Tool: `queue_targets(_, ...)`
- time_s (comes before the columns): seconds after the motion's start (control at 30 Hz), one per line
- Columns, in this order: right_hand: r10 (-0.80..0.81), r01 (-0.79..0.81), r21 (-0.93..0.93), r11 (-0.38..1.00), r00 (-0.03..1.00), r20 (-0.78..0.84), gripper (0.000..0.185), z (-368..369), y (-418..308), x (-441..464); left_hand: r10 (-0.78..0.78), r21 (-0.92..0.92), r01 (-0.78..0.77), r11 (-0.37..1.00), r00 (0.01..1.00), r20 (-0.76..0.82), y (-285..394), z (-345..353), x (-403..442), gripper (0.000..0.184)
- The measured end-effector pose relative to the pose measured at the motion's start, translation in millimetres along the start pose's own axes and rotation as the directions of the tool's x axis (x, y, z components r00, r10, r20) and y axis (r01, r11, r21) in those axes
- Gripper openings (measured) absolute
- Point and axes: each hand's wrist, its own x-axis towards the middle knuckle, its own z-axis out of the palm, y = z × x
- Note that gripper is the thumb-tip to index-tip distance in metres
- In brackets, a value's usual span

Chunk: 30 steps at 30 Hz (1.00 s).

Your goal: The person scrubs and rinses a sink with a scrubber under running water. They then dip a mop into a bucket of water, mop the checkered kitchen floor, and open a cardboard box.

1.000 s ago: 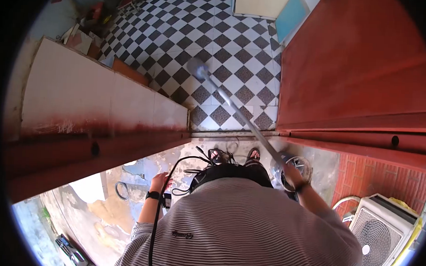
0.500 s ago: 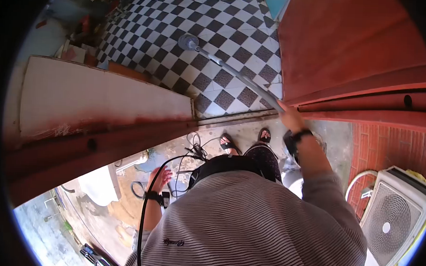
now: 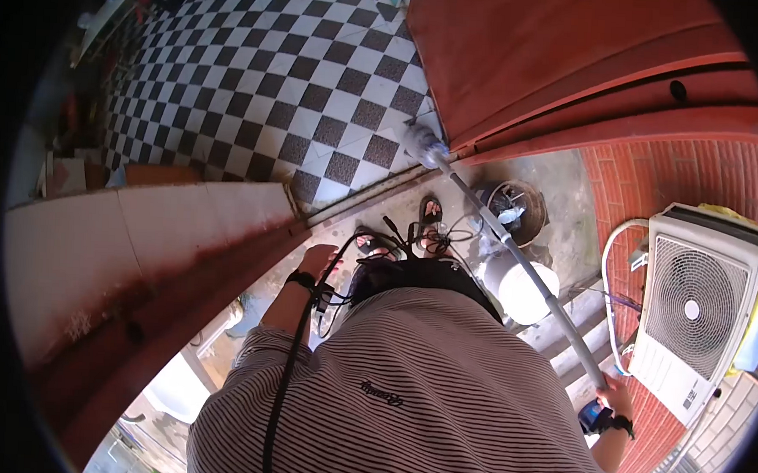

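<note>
My right hand (image 3: 615, 397) is closed round the lower end of a long grey pole (image 3: 536, 281) at the lower right. The pole runs up and left to a grey mop head (image 3: 423, 144), which is at the doorway's right corner beside the red door panel (image 3: 564, 67). My left hand (image 3: 320, 259) is by my waist on the left, its fingers apart, near black cables (image 3: 345, 239). No object shows in it.
Checkered tiles (image 3: 318, 90) lie beyond the threshold (image 3: 372, 198). To the right stand a basket of rubbish (image 3: 528, 213), a white bucket (image 3: 525, 285) and an outdoor air-conditioner unit (image 3: 697, 310). A pale wall panel (image 3: 168, 223) is at the left.
The mop head has come back from the middle of the tiles to the doorway corner. My right hand has moved back and right with the pole. The view has turned.
</note>
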Motion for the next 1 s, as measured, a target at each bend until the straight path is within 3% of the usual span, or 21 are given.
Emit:
queue_targets(0.07,0.154,-0.170,0.113,0.979,0.978,0.139,0.057,0,-12,-12,0.016,0.101,-0.019,0.995,0.999,0.028,26,17,-4,0.028)
queue_targets(0.13,0.283,-0.346,0.268,0.899,0.926,0.248,0.056,13,-46,-28,0.055,0.057,-0.060,0.997,0.995,0.082,41,22,-5,0.030)
queue_targets(0.2,0.252,-0.368,0.289,0.884,0.894,0.371,0.052,15,-35,-2,0.207,0.062,-0.214,0.975,0.972,0.109,41,18,-2,0.024)
queue_targets(0.27,0.172,-0.265,0.233,0.936,0.919,0.355,0.050,22,-55,22,0.162,0.065,-0.163,0.984,0.987,0.018,45,18,-11,0.026)
queue_targets(0.33,0.026,-0.121,0.196,0.973,0.905,0.425,0.048,29,-96,59,0.126,0.030,-0.126,0.992,0.992,0.025,27,-1,-6,0.028)
queue_targets(0.4,-0.017,-0.053,0.202,0.978,0.944,0.330,0.047,45,-151,98,0.050,-0.022,-0.053,0.998,0.992,-0.115,-1,-14,-4,0.029)
queue_targets(0.43,-0.083,0.048,0.133,0.990,0.958,0.275,0.043,62,-214,88,0.025,-0.094,-0.038,0.995,0.991,-0.133,-16,-24,-4,0.029)
queue_targets(0.5,-0.371,0.316,0.216,0.924,0.877,0.305,0.036,94,-269,148,-0.010,-0.226,-0.022,0.974,0.990,-0.140,-30,-24,-28,0.023)
queue_targets(0.53,-0.413,0.372,0.182,0.910,0.840,0.352,0.029,112,-316,163,-0.016,-0.284,-0.021,0.959,0.991,-0.130,-29,-19,-49,0.021)
queue_targets(0.57,-0.550,0.546,0.102,0.832,0.785,0.285,0.027,144,-349,208,-0.002,-0.301,-0.045,0.952,0.988,-0.153,-35,-15,-58,0.021)
queue_targets(0.6,-0.604,0.623,0.004,0.782,0.756,0.255,0.026,166,-397,219,-0.046,-0.343,-0.031,0.939,0.976,-0.214,-44,-13,-65,0.022)
queue_targets(0.63,-0.661,0.567,0.346,0.747,0.584,0.471,0.037,184,-435,245,-0.093,-0.387,-0.020,0.922,0.958,-0.271,-51,-10,-73,0.024)
queue_targets(0.67,-0.518,0.421,0.303,0.855,0.723,0.457,0.032,217,-475,258,-0.083,-0.412,-0.086,0.907,0.922,-0.377,-53,3,-86,0.024)
queue_targets(0.73,-0.604,0.647,0.104,0.755,0.627,0.491,0.029,259,-538,280,0.009,-0.465,-0.202,0.862,0.923,-0.385,-66,20,-111,0.022)
queue_targets(0.77,-0.588,0.673,0.021,0.739,0.630,0.507,0.030,273,-567,266,0.022,-0.469,-0.245,0.849,0.902,-0.431,-68,35,-126,0.021)
queue_targets(0.8,-0.558,0.639,-0.035,0.768,0.696,0.452,0.017,284,-585,251,0.105,-0.395,-0.336,0.855,0.859,-0.501,-76,50,-139,0.022)
queue_targets(0.87,-0.544,0.666,-0.061,0.743,0.655,0.525,0.013,295,-597,246,0.066,-0.485,-0.381,0.787,0.834,-0.548,-77,84,-168,0.020)
queue_targets(0.9,-0.519,0.731,-0.215,0.647,0.629,0.579,0.015,293,-590,246,0.090,-0.591,-0.353,0.726,0.900,-0.427,-121,70,-152,0.020)
queue_targets(0.93,-0.625,0.728,-0.071,0.682,0.630,0.461,0.021,306,-567,276,0.139,-0.684,-0.312,0.659,0.945,-0.297,-164,58,-132,0.020)
queue_targets(0.97,-0.689,0.928,-0.127,0.349,0.346,0.637,0.019,305,-539,341,0.032,-0.674,-0.276,0.685,0.936,-0.350,-164,80,-156,0.021)
queue_targets(1.0,-0.664,0.989,-0.078,-0.128,-0.027,0.747,0.017,304,-512,404,-0.075,-0.668,-0.232,0.707,0.915,-0.396,-154,103,-179,0.022)
